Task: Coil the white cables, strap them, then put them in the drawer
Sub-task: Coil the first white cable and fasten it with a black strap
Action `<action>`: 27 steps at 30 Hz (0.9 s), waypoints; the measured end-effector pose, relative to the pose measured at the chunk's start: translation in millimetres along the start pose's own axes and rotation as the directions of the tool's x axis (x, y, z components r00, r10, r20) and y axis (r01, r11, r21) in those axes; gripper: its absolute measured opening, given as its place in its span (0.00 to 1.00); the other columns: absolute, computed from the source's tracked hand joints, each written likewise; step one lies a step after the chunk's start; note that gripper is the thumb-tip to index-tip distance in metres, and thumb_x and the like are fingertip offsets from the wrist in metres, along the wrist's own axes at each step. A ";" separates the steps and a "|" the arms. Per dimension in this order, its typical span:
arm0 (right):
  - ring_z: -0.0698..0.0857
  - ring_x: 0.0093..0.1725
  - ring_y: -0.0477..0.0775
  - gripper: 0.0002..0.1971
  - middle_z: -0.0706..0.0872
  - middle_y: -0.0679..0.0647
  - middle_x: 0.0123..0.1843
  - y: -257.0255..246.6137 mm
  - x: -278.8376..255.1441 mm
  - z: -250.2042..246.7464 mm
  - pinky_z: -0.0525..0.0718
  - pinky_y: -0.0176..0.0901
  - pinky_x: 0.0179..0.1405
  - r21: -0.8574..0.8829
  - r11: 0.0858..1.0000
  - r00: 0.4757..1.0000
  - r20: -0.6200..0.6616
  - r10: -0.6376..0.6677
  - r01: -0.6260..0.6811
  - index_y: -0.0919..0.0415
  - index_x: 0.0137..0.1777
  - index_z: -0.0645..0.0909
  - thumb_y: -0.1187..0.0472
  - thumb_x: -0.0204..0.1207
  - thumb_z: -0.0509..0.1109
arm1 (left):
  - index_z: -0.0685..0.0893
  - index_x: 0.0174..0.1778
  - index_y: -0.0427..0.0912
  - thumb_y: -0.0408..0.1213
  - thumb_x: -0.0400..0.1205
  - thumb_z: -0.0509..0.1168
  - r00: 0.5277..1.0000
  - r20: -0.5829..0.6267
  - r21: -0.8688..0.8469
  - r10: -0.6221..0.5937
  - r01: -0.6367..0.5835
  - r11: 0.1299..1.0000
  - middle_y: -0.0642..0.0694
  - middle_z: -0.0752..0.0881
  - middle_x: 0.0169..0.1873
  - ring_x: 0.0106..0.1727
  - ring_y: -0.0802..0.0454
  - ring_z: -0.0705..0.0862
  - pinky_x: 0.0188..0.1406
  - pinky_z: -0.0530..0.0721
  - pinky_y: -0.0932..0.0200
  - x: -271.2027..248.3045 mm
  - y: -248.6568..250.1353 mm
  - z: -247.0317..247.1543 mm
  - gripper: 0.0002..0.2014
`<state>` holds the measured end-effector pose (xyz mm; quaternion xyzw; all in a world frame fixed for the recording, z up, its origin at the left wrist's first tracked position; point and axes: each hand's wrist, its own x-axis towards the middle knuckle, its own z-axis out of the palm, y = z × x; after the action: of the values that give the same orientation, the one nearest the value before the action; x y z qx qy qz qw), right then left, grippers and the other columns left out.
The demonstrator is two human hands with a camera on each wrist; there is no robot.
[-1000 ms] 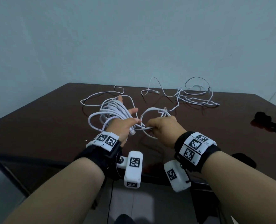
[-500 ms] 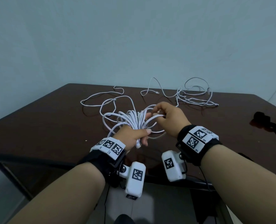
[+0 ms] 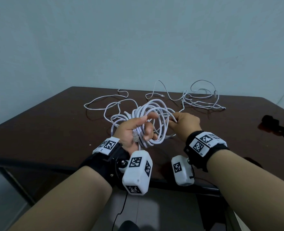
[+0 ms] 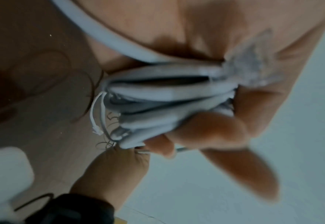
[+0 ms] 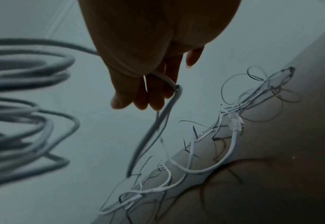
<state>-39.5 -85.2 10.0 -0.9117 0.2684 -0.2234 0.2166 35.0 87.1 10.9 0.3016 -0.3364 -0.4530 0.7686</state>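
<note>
My left hand (image 3: 143, 129) is turned palm up and grips a coil of white cable (image 3: 154, 112) of several loops, raised above the table. A clear plug of it (image 3: 136, 137) lies in my palm. In the left wrist view the fingers (image 4: 211, 130) curl round the bundled strands (image 4: 167, 98). My right hand (image 3: 173, 119) pinches one strand at the coil's right side; the right wrist view shows that strand (image 5: 169, 98) running down from its fingertips (image 5: 154, 100). The cable's loose tail (image 3: 104, 104) trails on the table to the left. A second white cable (image 3: 203, 99) lies tangled at the back right.
The dark brown table (image 3: 38, 130) stands against a pale wall, its front edge just under my wrists. Black straps (image 3: 276, 127) lie near the right edge. Another dark object (image 3: 252, 162) shows beside my right forearm.
My left hand has rolled palm up and lifted the coil, which now stands as rounder loops. My right hand has moved right and slightly up, still holding a strand.
</note>
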 end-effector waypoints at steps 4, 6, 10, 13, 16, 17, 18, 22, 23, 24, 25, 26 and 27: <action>0.79 0.56 0.55 0.10 0.83 0.47 0.41 -6.6 -3.8 6.9 0.65 0.49 0.58 -0.106 0.991 0.996 0.018 -0.084 0.086 0.50 0.40 0.79 0.49 0.80 0.61 | 0.85 0.63 0.43 0.36 0.67 0.77 0.995 0.095 -0.176 0.035 -0.018 0.984 0.38 0.91 0.47 0.28 0.55 0.86 0.37 0.86 0.60 3.5 2.4 -4.2 0.25; 0.77 0.58 0.57 0.08 0.84 0.52 0.47 -8.2 -6.1 11.4 0.62 0.47 0.54 -0.129 0.984 0.992 0.048 -0.119 0.124 0.54 0.47 0.78 0.54 0.80 0.59 | 0.80 0.69 0.45 0.32 0.66 0.77 0.995 0.076 -0.214 0.072 -0.054 0.975 0.34 0.85 0.61 0.33 0.53 0.88 0.41 0.88 0.58 4.4 4.2 -3.3 0.32; 0.77 0.54 0.61 0.05 0.78 0.52 0.44 -15.4 -12.8 14.6 0.61 0.49 0.53 -0.227 0.951 0.976 0.100 -0.193 0.212 0.53 0.48 0.65 0.64 0.78 0.56 | 0.68 0.77 0.51 0.29 0.57 0.81 0.994 -0.018 -0.163 0.107 -0.108 0.981 0.34 0.75 0.73 0.37 0.51 0.89 0.41 0.88 0.57 3.7 7.5 -1.8 0.51; 0.82 0.51 0.60 0.14 0.83 0.50 0.45 -23.2 -16.4 11.8 0.59 0.48 0.50 -0.298 0.910 0.957 0.097 -0.273 0.290 0.53 0.54 0.67 0.70 0.73 0.57 | 0.64 0.80 0.55 0.23 0.60 0.76 0.985 -0.116 -0.100 0.126 -0.138 0.985 0.35 0.72 0.75 0.38 0.50 0.89 0.40 0.88 0.56 3.0 9.1 2.6 0.52; 0.83 0.50 0.60 0.12 0.86 0.52 0.50 -30.4 -19.6 10.5 0.59 0.50 0.52 -0.345 0.863 0.928 0.173 -0.329 0.370 0.53 0.53 0.67 0.69 0.75 0.58 | 0.60 0.80 0.59 0.23 0.68 0.59 0.970 -0.195 -0.015 0.143 -0.148 0.989 0.38 0.70 0.78 0.37 0.52 0.90 0.39 0.88 0.58 2.3 9.6 12.4 0.44; 0.83 0.50 0.60 0.10 0.87 0.52 0.50 -32.7 -20.4 10.9 0.60 0.51 0.54 -0.370 0.839 0.916 0.213 -0.340 0.398 0.53 0.53 0.68 0.67 0.75 0.59 | 0.58 0.81 0.60 0.23 0.68 0.59 0.969 -0.202 0.020 0.145 -0.144 0.989 0.39 0.69 0.78 0.37 0.51 0.90 0.38 0.89 0.58 2.9 9.2 14.3 0.45; 0.83 0.50 0.60 0.09 0.87 0.52 0.49 -34.7 -20.8 11.6 0.60 0.52 0.55 -0.395 0.817 0.905 0.254 -0.342 0.420 0.51 0.52 0.69 0.65 0.76 0.59 | 0.56 0.81 0.61 0.21 0.68 0.59 0.967 -0.208 0.061 0.149 -0.140 0.988 0.40 0.68 0.79 0.37 0.50 0.90 0.38 0.89 0.57 4.1 8.4 15.7 0.47; 0.84 0.48 0.59 0.10 0.88 0.52 0.46 -37.6 -20.6 10.5 0.61 0.53 0.59 -0.475 0.746 0.880 0.332 -0.339 0.466 0.54 0.57 0.71 0.64 0.77 0.57 | 0.50 0.81 0.63 0.15 0.76 0.58 0.954 -0.242 0.187 0.179 -0.136 0.973 0.39 0.64 0.80 0.45 0.48 0.91 0.44 0.88 0.54 7.4 3.1 13.0 0.48; 0.84 0.48 0.59 0.11 0.88 0.52 0.45 -36.4 -20.5 10.2 0.61 0.53 0.61 -0.470 0.751 0.880 0.339 -0.332 0.464 0.55 0.58 0.72 0.64 0.78 0.57 | 0.50 0.81 0.64 0.14 0.76 0.58 0.954 -0.237 0.197 0.185 -0.139 0.971 0.39 0.65 0.80 0.48 0.47 0.90 0.49 0.87 0.54 7.2 1.2 12.1 0.48; 0.84 0.49 0.59 0.11 0.88 0.51 0.46 -35.5 -20.5 9.6 0.61 0.52 0.62 -0.453 0.765 0.882 0.343 -0.324 0.457 0.55 0.60 0.72 0.63 0.78 0.57 | 0.50 0.81 0.64 0.14 0.76 0.58 0.955 -0.228 0.209 0.189 -0.141 0.968 0.38 0.65 0.80 0.52 0.46 0.89 0.54 0.85 0.53 6.7 -0.5 12.0 0.48; 0.84 0.50 0.58 0.12 0.88 0.51 0.46 -34.4 -20.9 9.5 0.60 0.52 0.64 -0.432 0.783 0.884 0.345 -0.316 0.448 0.55 0.61 0.73 0.60 0.79 0.57 | 0.49 0.81 0.64 0.13 0.77 0.56 0.956 -0.222 0.234 0.192 -0.138 0.962 0.38 0.65 0.80 0.55 0.45 0.88 0.58 0.83 0.52 6.7 -2.0 12.6 0.48; 0.83 0.51 0.58 0.12 0.88 0.51 0.47 -33.9 -21.6 9.6 0.60 0.52 0.67 -0.420 0.794 0.887 0.338 -0.314 0.441 0.54 0.62 0.74 0.57 0.80 0.58 | 0.48 0.81 0.64 0.12 0.78 0.54 0.955 -0.220 0.266 0.197 -0.136 0.954 0.37 0.64 0.80 0.59 0.45 0.85 0.60 0.82 0.53 7.0 -3.5 13.8 0.47; 0.82 0.53 0.57 0.13 0.88 0.51 0.47 -32.9 -22.0 10.3 0.59 0.53 0.69 -0.418 0.799 0.892 0.325 -0.313 0.432 0.53 0.62 0.75 0.53 0.79 0.59 | 0.47 0.81 0.64 0.11 0.78 0.53 0.953 -0.223 0.303 0.206 -0.133 0.944 0.37 0.64 0.80 0.62 0.45 0.83 0.60 0.82 0.55 7.5 -5.3 15.0 0.47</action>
<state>-37.9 -44.4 12.3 -0.9913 0.1010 -0.0768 -0.0336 23.2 75.8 17.6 0.4335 -0.3227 -0.2898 0.7899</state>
